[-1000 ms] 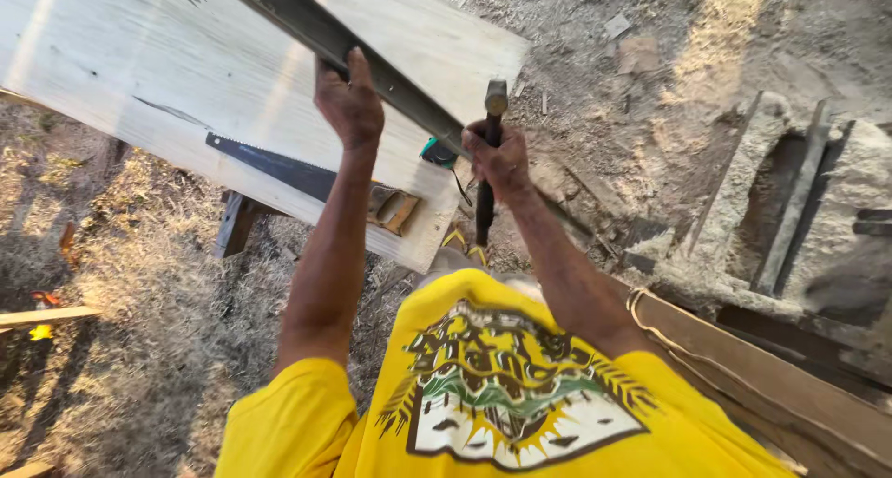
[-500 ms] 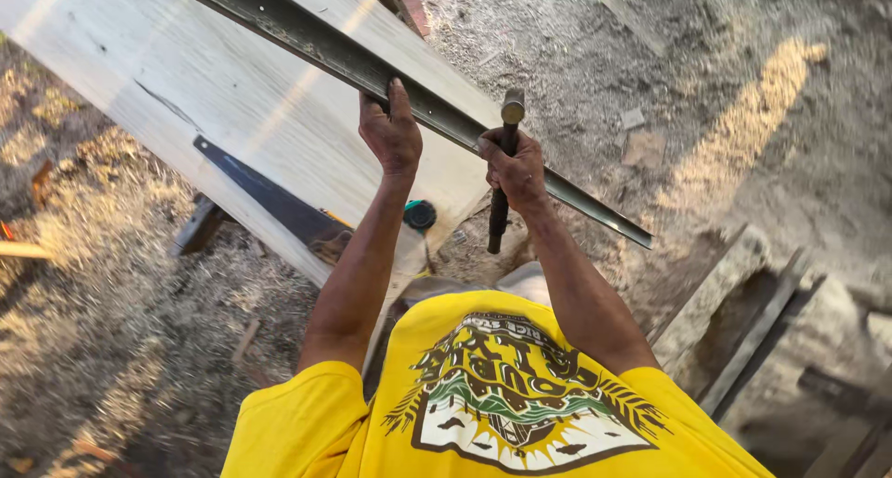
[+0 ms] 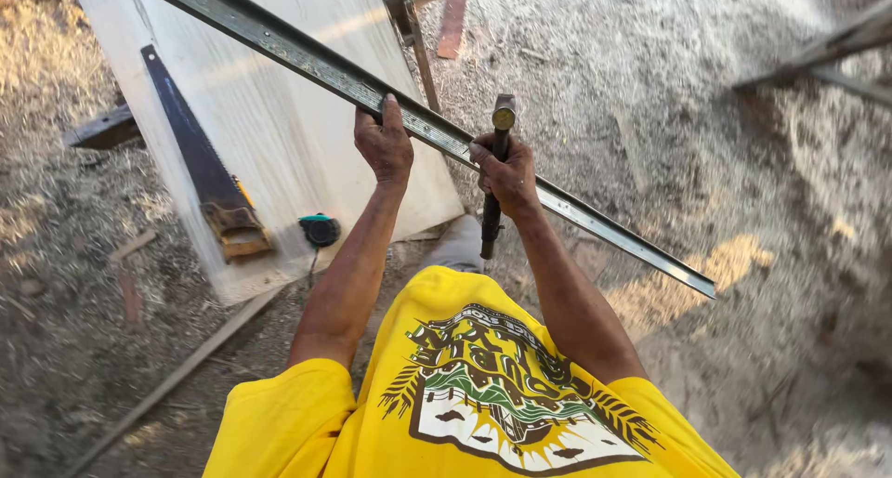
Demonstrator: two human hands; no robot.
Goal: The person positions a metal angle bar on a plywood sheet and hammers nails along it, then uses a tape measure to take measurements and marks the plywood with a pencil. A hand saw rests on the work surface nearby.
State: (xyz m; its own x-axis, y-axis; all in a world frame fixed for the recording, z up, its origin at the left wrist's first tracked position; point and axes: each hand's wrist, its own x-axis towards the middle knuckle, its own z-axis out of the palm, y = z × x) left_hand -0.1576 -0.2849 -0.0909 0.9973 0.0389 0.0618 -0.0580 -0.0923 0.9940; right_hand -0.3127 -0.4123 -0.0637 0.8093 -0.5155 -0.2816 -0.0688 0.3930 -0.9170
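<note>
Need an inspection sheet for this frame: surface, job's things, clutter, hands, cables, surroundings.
Surface: pale wooden board lying over sawdust-covered ground.
Job's things: long metal bar held across the board's edge; hammer upright, head on top.
Clutter: handsaw and a small round green and black tool on the board; wood scraps on the ground.
Hands: left hand grips the bar; right hand holds the hammer handle against the bar.
Cables: a thin cord hangs from the round tool; nothing else seen.
Surroundings: wooden frame pieces at upper right; yellow shirt in the foreground.
</note>
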